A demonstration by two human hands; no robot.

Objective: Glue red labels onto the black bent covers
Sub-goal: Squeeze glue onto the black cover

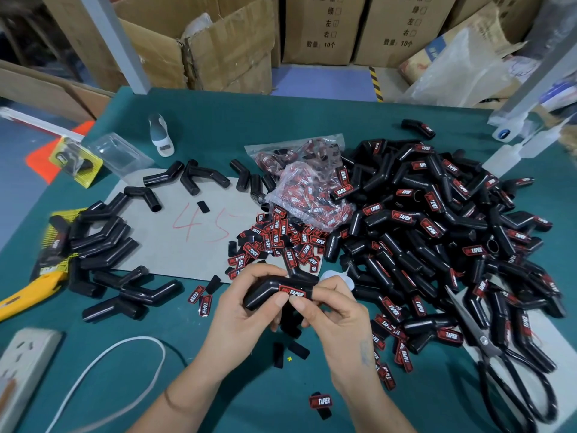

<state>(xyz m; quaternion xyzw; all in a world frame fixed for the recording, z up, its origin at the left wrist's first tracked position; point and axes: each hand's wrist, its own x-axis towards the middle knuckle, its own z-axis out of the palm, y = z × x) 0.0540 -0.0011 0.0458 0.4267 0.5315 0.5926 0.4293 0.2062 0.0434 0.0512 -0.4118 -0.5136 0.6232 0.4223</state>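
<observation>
My left hand (246, 310) grips a black bent cover (265, 292) above the table's near centre. A red label (293, 292) lies on the cover's right arm, and my right hand (331, 310) pinches that arm with thumb and fingers at the label's edge. Loose red labels (274, 242) lie scattered just behind my hands, spilling from a clear bag (309, 189). A big heap of labelled covers (437, 232) fills the right side. Plain unlabelled covers (103, 239) lie at the left, partly on grey cardboard (175, 245).
Black scissors (512, 370) lie at the right front. A yellow utility knife (28, 295), a power strip (22, 364) and a white cable (125, 364) sit at the left front. A white glue bottle (160, 135) stands at the back left. Cardboard boxes (218, 42) stand behind the green table (249, 120).
</observation>
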